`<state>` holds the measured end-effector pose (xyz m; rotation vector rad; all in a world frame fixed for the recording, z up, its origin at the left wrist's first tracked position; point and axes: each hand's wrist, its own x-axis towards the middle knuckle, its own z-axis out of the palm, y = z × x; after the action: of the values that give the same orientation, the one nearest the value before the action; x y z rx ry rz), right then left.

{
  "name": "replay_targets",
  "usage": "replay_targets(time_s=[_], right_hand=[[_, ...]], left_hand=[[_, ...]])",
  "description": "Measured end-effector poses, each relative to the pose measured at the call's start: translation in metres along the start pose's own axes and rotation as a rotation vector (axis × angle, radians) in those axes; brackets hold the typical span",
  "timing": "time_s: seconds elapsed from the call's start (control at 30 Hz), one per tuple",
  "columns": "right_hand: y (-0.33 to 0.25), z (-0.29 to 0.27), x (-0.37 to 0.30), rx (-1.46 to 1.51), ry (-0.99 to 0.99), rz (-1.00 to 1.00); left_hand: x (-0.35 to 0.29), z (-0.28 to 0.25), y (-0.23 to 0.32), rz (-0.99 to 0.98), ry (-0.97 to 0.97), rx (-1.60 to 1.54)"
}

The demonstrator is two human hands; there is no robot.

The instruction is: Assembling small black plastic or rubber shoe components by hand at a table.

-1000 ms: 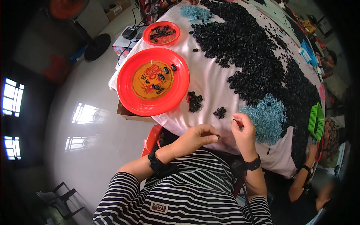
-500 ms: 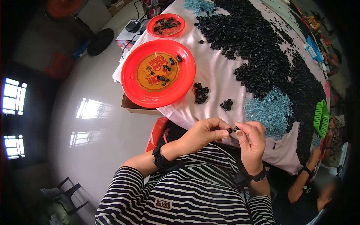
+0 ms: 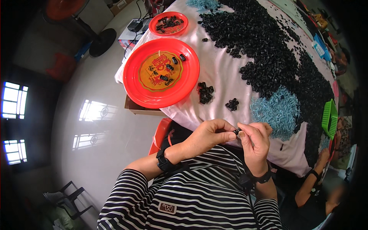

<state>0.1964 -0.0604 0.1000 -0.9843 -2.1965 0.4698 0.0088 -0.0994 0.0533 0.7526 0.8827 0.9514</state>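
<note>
Your left hand [image 3: 210, 137] and right hand [image 3: 256, 142] meet at the near edge of the counter [image 3: 222, 82], each grip pinched closed on small black parts [image 3: 237, 131]. Beyond them lie two black clusters [image 3: 206, 93]; the large red plate [image 3: 131, 78] sits on the left edge, blue strands [image 3: 276, 113] rightward.

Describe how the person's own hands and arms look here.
The left hand and right hand are gloveless. Black-and-white striped sleeves stop well short of the wrists. Each wrist wears a black strap: left strap, right strap. A dark block sits beside the right one.
</note>
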Motion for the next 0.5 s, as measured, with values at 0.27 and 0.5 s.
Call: replay_targets(time_s=[0.27, 0.5], right_hand=[[0.0002, 0.0026, -0.0018, -0.018, -0.012, -0.015], [0.0006, 0.0031, -0.0049, -0.053, -0.021, -0.054]], left_hand=[[-0.0027, 0.0011, 0.0029, -0.018, -0.004, -0.006], [-0.0016, 0.0000, -0.0001, -0.015, -0.034, -0.045]])
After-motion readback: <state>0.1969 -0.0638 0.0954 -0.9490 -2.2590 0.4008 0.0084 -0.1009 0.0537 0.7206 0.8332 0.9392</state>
